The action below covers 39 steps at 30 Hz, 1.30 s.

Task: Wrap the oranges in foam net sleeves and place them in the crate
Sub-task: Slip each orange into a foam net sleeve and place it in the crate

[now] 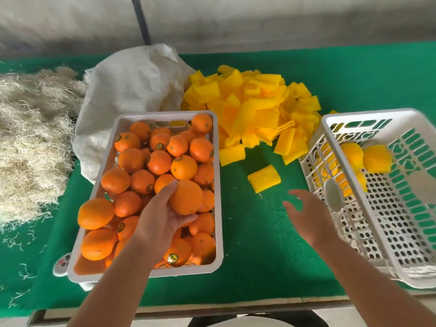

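My left hand (162,215) grips an orange (186,197) just above the white crate of oranges (218,175), which holds several loose oranges. My right hand (306,213) hovers open over the green table, fingers spread, between the two crates. A single yellow foam net sleeve (264,178) lies on the table just beyond my right hand. A large pile of yellow sleeves (257,107) lies behind it. The perforated white crate (389,223) on the right holds two wrapped oranges (364,156) at its far end.
A white woven sack (132,90) lies behind the orange crate. A heap of pale straw-like fibre (30,142) covers the table's left side. A small white remote-like object (61,263) sits at the crate's near left corner. The table's front edge (236,303) is close to me.
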### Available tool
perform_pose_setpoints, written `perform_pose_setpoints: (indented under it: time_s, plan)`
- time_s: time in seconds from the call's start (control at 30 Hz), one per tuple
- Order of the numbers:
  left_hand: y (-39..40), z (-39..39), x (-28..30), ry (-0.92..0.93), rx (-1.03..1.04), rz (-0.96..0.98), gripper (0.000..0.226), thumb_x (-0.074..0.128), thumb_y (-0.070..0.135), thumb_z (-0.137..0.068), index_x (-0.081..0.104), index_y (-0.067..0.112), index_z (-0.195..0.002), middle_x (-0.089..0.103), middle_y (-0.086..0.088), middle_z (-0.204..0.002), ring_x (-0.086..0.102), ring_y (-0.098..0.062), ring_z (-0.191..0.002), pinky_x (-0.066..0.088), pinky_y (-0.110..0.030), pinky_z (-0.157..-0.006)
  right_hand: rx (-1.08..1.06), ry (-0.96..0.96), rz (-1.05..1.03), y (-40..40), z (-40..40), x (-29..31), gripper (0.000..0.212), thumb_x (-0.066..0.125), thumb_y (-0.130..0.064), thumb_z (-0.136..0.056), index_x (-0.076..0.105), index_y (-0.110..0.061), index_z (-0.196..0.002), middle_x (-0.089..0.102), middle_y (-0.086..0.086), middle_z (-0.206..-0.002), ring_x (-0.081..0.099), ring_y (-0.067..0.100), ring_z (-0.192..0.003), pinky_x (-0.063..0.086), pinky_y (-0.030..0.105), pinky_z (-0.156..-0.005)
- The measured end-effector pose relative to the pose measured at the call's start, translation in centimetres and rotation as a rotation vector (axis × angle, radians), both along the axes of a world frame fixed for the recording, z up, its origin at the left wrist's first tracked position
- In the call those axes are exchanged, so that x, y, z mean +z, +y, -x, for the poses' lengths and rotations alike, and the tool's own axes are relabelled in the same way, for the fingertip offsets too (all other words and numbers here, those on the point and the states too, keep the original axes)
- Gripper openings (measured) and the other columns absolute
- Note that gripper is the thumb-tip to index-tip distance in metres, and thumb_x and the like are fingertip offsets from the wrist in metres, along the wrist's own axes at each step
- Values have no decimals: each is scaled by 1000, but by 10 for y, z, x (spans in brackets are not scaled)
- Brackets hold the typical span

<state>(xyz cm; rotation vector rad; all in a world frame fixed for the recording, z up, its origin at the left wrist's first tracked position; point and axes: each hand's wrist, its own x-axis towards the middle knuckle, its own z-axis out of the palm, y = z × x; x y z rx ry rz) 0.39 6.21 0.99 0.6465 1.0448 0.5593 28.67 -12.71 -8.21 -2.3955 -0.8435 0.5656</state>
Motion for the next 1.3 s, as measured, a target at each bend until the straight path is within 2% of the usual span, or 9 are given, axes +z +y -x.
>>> perform_pose_setpoints:
  time_s: [0.17,0.3,0.43,0.63,0.73,0.9,1.0,1.17,1.3]
  plan:
    - [-8,3,-8,84,22,-73,47,81,49,-75,67,36,-118,80,6,-114,77,-25,-107,66,-43,-73,17,211,130,70,-34,-35,54,66,-34,-102,52,-15,-151,59,8,-150,62,28,-128,48,38,-103]
    - [-16,7,-12,112,25,-117,19,78,48,-85,81,44,-103,79,7,-116,77,-25,-109,65,-41,-75,-60,145,221,110,-64,-63,66,66,-38,-100,41,-8,-154,54,20,-147,56,40,-129,51,45,-92]
    - [-27,7,-11,108,27,-125,21,80,50,-86,80,48,-106,77,6,-124,76,-25,-113,65,-44,-78,-81,110,302,123,-71,-83,64,71,-42,-98,47,-6,-146,57,19,-139,57,41,-126,51,43,-80]
    - [-45,-7,-5,105,58,-114,51,81,50,-82,66,42,-131,76,5,-127,75,-30,-115,65,-49,-81,-93,199,332,121,-62,-92,24,69,-31,-100,62,-10,-89,63,11,-83,59,28,-75,46,31,-65]
    - [-50,-23,0,74,50,-97,51,77,44,-84,64,37,-133,77,2,-126,75,-31,-113,65,-48,-79,-119,323,203,110,-49,-89,28,65,-18,-98,59,-7,-73,53,10,-68,49,25,-64,40,32,-61]
    - [-59,-53,12,15,-1,-75,61,73,40,-85,57,36,-144,69,-1,-139,72,-33,-119,60,-59,-95,-243,463,-119,75,-32,-55,18,67,-17,-95,71,0,-99,72,17,-77,66,18,-58,59,44,-62]
    - [-65,-66,17,-25,-54,-34,58,73,39,-77,60,36,-133,65,-2,-139,71,-38,-118,64,-50,-78,-342,649,-341,43,-23,-21,10,69,-15,-96,71,-9,-104,70,9,-65,66,11,-52,61,31,-58]
    - [-77,-77,21,-67,-209,-48,50,88,40,-67,70,34,-114,69,-10,-130,73,-44,-110,61,-52,-80,-315,1057,-599,-21,-1,46,11,73,-23,-83,69,-17,-91,58,5,-66,57,18,-54,60,31,-63]
    - [-88,-82,33,20,-412,-281,57,92,56,-62,76,41,-115,72,24,-112,76,-27,-106,64,-35,-77,-176,1072,-668,-53,16,80,17,73,-20,-87,62,-20,-75,47,6,-64,43,18,-55,41,27,-56]
